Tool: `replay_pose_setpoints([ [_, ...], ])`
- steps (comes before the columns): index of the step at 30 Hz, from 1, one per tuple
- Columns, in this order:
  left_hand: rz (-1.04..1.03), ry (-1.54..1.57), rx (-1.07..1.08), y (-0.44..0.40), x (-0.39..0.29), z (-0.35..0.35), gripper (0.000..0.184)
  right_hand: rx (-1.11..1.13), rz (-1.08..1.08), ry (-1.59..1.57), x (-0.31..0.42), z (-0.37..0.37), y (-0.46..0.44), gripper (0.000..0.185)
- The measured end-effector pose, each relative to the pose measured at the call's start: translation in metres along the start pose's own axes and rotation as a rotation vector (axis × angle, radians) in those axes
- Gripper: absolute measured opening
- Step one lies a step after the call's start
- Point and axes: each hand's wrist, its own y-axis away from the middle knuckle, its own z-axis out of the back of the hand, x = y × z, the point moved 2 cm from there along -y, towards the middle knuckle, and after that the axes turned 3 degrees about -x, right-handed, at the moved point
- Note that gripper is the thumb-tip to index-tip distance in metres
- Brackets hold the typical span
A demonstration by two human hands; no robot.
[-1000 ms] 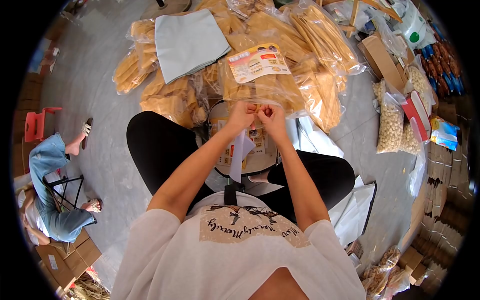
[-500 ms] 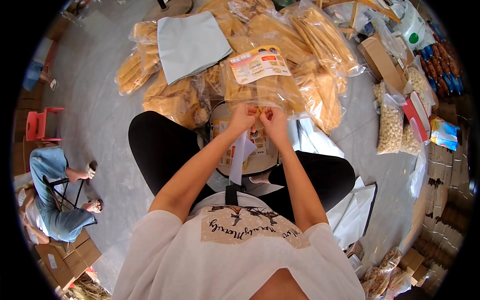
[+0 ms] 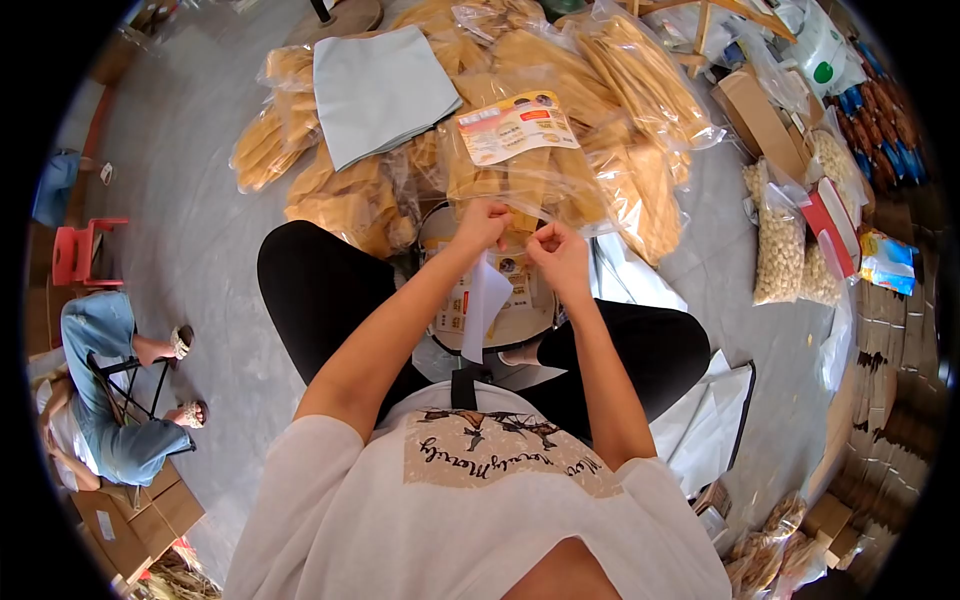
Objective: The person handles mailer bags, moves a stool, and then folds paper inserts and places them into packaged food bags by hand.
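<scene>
A clear plastic bag of flat yellow-brown food pieces (image 3: 500, 180) lies in front of me, with a printed label (image 3: 518, 128) on its top. My left hand (image 3: 484, 226) is closed at the bag's near edge, its fingertips curled together. My right hand (image 3: 560, 260) is closed in a pinch, just right of it and apart from it. What either hand grips is too small or hidden to make out. Below my left hand a white-lilac paper strip (image 3: 484, 305) hangs down; its upper end is hidden. Printed label sheets (image 3: 515, 290) lie on the round stool (image 3: 525, 330) between my knees.
More bags of the yellow pieces (image 3: 640, 75) are piled ahead, with a folded grey sheet (image 3: 385, 95) on top. To the right are bags of pale round pieces (image 3: 780, 245) and cardboard boxes (image 3: 760, 110). At left a person (image 3: 110, 400) sits near a red chair (image 3: 85, 252).
My hands have moved apart: the right has come down and slightly right, the left slightly up. The paper strip has shifted a little. The person's foot at upper left has drawn back.
</scene>
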Motion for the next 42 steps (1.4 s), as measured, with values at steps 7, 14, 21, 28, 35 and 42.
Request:
replay_pose_setpoints([
  [7,0.019,-0.054,-0.002,-0.001,0.005,0.002,0.013,-0.682,0.486,1.597,0.056,0.089,0.019,0.015],
  [14,0.002,-0.065,0.058,0.004,0.004,-0.004,0.013,-0.102,0.218,0.602,0.034,-0.001,0.009,0.013],
  [21,-0.038,-0.08,0.083,0.007,0.008,0.002,0.012,-0.263,0.303,0.7,0.023,-0.03,0.002,0.012],
  [28,-0.013,-0.069,0.076,0.013,0.007,-0.003,0.013,-0.178,0.215,0.585,0.022,-0.028,-0.005,0.011],
  [35,0.041,0.003,0.028,0.014,0.003,-0.005,0.015,-0.197,0.286,0.711,0.016,-0.033,-0.013,0.012],
  [42,0.186,0.276,0.069,0.002,0.005,-0.001,0.02,-0.072,0.487,0.672,0.014,-0.024,-0.015,0.008],
])
